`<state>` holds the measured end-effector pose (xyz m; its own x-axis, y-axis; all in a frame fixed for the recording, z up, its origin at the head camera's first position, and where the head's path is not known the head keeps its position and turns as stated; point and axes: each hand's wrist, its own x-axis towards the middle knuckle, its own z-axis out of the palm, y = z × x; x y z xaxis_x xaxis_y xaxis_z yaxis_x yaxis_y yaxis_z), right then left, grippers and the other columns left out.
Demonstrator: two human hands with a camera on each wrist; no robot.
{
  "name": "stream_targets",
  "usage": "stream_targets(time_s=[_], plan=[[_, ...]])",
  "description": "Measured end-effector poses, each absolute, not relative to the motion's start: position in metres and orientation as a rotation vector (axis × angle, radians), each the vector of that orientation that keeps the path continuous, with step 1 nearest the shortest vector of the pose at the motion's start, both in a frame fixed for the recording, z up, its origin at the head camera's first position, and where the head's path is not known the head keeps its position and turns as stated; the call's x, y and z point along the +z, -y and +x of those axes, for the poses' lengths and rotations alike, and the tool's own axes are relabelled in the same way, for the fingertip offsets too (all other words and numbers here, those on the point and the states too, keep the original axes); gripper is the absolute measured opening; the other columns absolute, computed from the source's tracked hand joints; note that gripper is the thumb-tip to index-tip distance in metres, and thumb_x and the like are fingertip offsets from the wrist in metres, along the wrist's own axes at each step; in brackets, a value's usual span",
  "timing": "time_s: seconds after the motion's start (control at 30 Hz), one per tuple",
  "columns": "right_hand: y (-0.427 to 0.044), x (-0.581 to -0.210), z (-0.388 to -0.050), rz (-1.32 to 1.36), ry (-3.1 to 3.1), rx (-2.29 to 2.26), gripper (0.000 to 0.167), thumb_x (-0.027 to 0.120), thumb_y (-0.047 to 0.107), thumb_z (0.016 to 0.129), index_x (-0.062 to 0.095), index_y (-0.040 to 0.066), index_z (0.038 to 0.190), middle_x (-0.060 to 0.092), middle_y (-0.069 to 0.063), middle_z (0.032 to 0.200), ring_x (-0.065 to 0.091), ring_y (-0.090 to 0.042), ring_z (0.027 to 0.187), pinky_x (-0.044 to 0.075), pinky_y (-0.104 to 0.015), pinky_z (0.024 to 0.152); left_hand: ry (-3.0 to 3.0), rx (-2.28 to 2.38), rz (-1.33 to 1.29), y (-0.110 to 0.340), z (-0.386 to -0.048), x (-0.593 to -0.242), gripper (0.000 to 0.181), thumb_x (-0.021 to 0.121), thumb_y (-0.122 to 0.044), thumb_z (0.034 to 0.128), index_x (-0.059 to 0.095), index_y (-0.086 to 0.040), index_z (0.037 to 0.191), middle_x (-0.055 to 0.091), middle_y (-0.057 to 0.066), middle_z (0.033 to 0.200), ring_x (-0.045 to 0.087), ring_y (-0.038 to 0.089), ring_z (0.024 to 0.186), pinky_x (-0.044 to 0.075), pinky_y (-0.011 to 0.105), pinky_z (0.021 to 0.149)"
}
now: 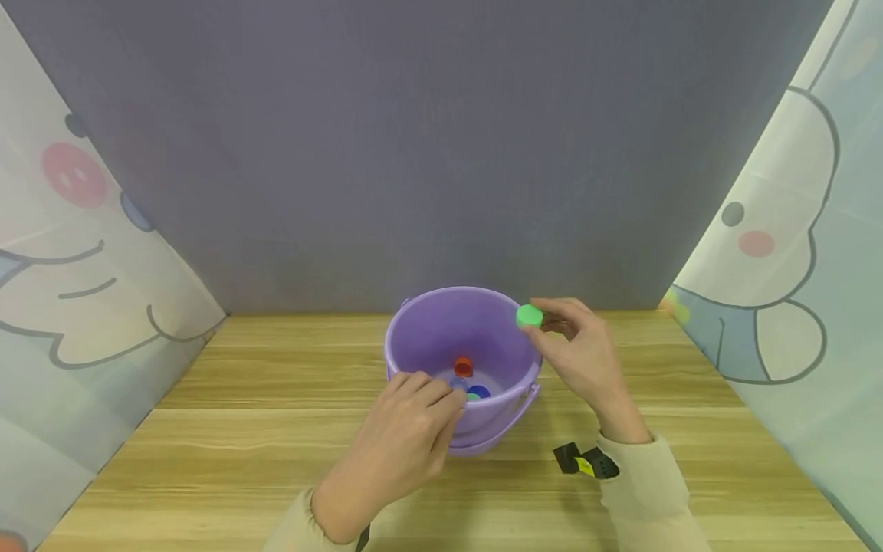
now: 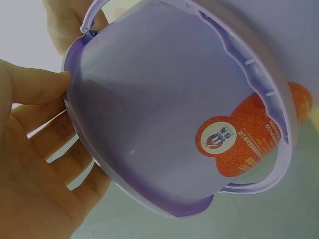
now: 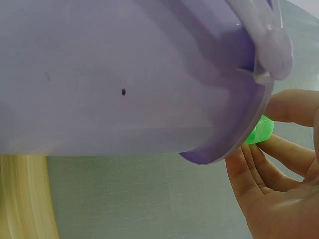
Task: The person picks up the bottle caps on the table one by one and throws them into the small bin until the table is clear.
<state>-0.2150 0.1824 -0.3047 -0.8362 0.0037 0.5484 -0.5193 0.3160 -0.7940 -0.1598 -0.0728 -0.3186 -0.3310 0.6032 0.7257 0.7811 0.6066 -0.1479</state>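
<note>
A purple plastic bucket [image 1: 451, 307] stands upright on the wooden table. My left hand [image 1: 407, 429] grips its near-left rim, and the left wrist view shows the thumb [image 2: 42, 85] on the outer side, with the other fingers over the edge. Between thumb and fingers, my right hand [image 1: 586, 353] pinches a small green plastic cap [image 1: 529, 316] at the right rim. On the bucket's floor lie an orange-red cap [image 1: 463, 367], a dark blue cap [image 1: 479, 392], a paler blue piece [image 1: 458, 382] and a green piece [image 1: 473, 397], partly hidden by the near rim.
The bucket's handle [image 1: 507, 425] hangs down on the near side; a red label [image 2: 244, 137] shows behind it. Beside the right sleeve is a black strap piece with a yellow tag [image 1: 584, 466]. A grey panel [image 1: 441, 153] rises behind the table, and cartoon-print cloths flank it.
</note>
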Motion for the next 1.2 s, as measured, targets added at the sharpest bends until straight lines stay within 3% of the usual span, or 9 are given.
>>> stream_targets(time_s=[0.57, 1.03, 1.2], plan=[[-0.174, -0.302, -0.21, 0.513, 2.156, 1.528, 0.036, 0.079, 0.0, 0.084, 0.07, -0.004, 0.118, 0.064, -0.011, 0.109, 0.066, -0.017, 0.092, 0.055, -0.022, 0.086, 2.058, -0.284, -1.088, 0.073, -0.159, -0.319, 0.006, 0.06, -0.01, 0.0904, 0.06, -0.013, 0.085, 0.055, -0.005, 0.076, 0.051, 0.018, 0.072, 0.043, 0.03, 0.071], [-0.164, -0.302, -0.207, 0.543, 2.174, 1.523, 0.035, 0.079, -0.001, 0.084, 0.07, -0.003, 0.117, 0.064, -0.012, 0.11, 0.068, -0.019, 0.092, 0.057, -0.03, 0.087, 2.057, -0.282, -1.087, 0.073, -0.16, -0.319, 0.006, 0.061, -0.01, 0.0905, 0.06, -0.013, 0.086, 0.055, -0.005, 0.076, 0.05, 0.018, 0.072, 0.042, 0.029, 0.07], [-0.162, -0.301, -0.205, 0.559, 2.173, 1.533, 0.036, 0.08, -0.001, 0.083, 0.07, -0.003, 0.118, 0.064, -0.01, 0.111, 0.068, -0.02, 0.092, 0.056, -0.025, 0.086, 2.088, -0.295, -1.085, 0.073, -0.159, -0.32, 0.006, 0.06, -0.011, 0.0922, 0.061, -0.013, 0.086, 0.057, -0.005, 0.077, 0.052, 0.018, 0.074, 0.043, 0.031, 0.072]])
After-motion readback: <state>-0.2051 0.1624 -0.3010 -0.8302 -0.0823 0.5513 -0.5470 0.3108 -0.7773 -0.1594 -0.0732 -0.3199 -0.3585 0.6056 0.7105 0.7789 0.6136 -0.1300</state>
